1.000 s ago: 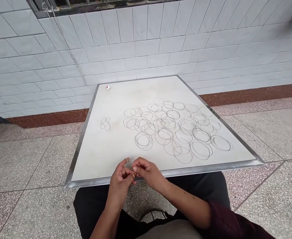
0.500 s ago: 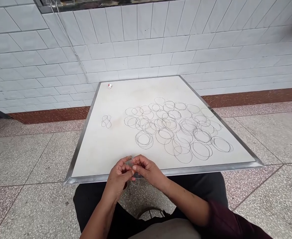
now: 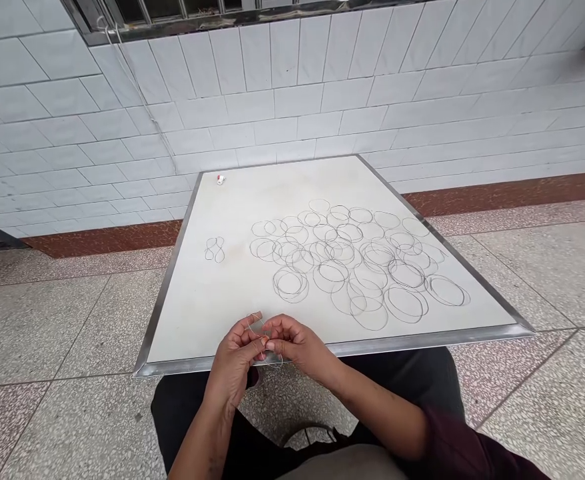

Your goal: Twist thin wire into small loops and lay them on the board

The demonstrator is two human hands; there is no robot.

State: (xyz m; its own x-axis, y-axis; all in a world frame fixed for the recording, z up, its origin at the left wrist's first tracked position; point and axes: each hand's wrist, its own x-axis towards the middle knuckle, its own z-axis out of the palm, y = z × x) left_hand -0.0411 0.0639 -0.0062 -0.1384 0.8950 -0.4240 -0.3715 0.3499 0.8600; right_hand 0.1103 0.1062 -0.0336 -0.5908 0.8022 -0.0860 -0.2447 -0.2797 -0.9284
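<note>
A thin wire loop point(image 3: 274, 365) is pinched between my two hands over the table's near edge. One part of it rises beside the left forefinger and another curve hangs below the thumbs. My left hand point(image 3: 238, 350) is closed on the wire, thumb tip forward. Meeting it from the right, my right hand point(image 3: 293, 343) grips the same wire with thumb and forefinger. The exact crossing of the wire is hidden by the fingertips. Farther left on the board lie wire pieces bent into a figure-eight shape point(image 3: 215, 249).
Many overlapping round wire rings point(image 3: 332, 271) spread over the middle and right of the white tabletop point(image 3: 197, 313). Its metal rim point(image 3: 422, 339) runs close before my knees. A small red and white object point(image 3: 221, 179) sits at the far left corner. Behind stands a tiled wall point(image 3: 292, 100).
The wire between my fingers has shifted, its lower curve now lying farther right and its upper part tilted left. Both hands stay together in nearly the same place. The view has tipped slightly.
</note>
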